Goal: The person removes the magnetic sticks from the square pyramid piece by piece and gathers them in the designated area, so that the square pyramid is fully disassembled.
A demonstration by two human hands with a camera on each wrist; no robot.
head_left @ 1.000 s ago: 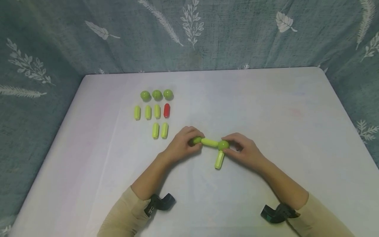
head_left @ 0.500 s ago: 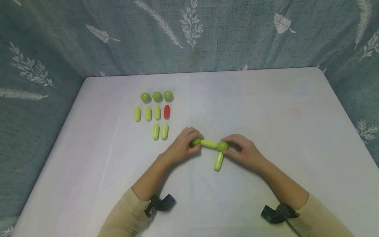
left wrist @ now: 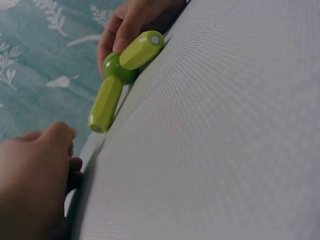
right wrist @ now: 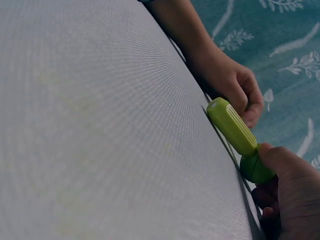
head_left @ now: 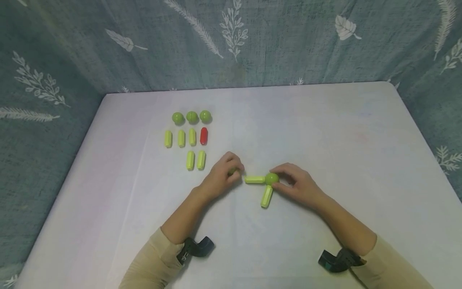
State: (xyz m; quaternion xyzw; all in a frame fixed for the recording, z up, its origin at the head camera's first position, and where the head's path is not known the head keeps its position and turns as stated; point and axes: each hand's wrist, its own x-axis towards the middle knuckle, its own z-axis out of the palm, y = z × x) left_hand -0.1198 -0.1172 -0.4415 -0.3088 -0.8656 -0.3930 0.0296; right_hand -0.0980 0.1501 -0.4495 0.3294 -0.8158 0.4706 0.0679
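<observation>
In the head view my right hand (head_left: pixel 301 184) pinches a dark green ball (head_left: pixel 272 179) between thumb and fingers. Two light green magnetic rods join that ball: one rod (head_left: pixel 255 180) points left, the other rod (head_left: pixel 266 196) points toward me. Pale discs show on the free ends of both in the left wrist view. My left hand (head_left: pixel 221 176) is curled around a second green ball (head_left: pixel 232 171), mostly hidden by the fingers. A small gap separates it from the left-pointing rod.
Three green balls (head_left: pixel 192 117) form a row at the back left of the white table (head_left: pixel 325 132). Below them lie several light green rods (head_left: pixel 181 138) and one red rod (head_left: pixel 203 136). A patterned curtain (head_left: pixel 267 44) borders the table's far edge.
The left hand's ball has come off the end of the left-pointing rod, and that hand has shifted slightly left. That rod now lies straighter across. The right hand keeps its pinch.
</observation>
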